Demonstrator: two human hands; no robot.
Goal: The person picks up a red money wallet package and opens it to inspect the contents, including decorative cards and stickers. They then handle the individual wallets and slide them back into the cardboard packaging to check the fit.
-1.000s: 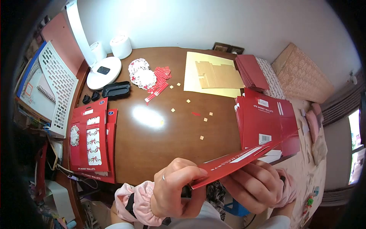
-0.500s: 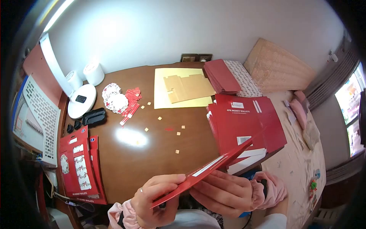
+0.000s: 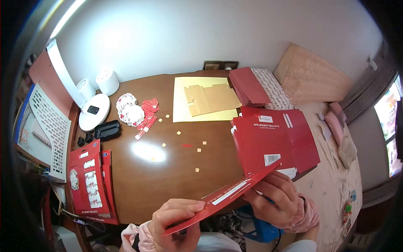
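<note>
A red card folder point(image 3: 226, 193) is tilted almost edge-on above the table's front edge. My left hand point(image 3: 178, 220) pinches its lower left end, thumb on top. At its right end, my right hand point(image 3: 279, 201) is closed round the far side, with the fingertips partly hidden behind the card. Beyond the folder lies a thick stack of red money wallet sleeves point(image 3: 275, 134), printed side up. More filled red packs point(image 3: 90, 180) lie at the table's left edge.
Round patterned tags point(image 3: 131, 114), red strips point(image 3: 149, 111) and small tan squares point(image 3: 179, 132) lie on the table. Behind are a yellow sheet with brown card point(image 3: 216, 99), dark red envelopes point(image 3: 249, 87), a black tray point(image 3: 107, 130) and a white lamp point(image 3: 94, 110).
My right hand has moved right and up along the folder, towards its far end. The folder has swung to a flatter angle. My left hand still grips its left end, slightly lower.
</note>
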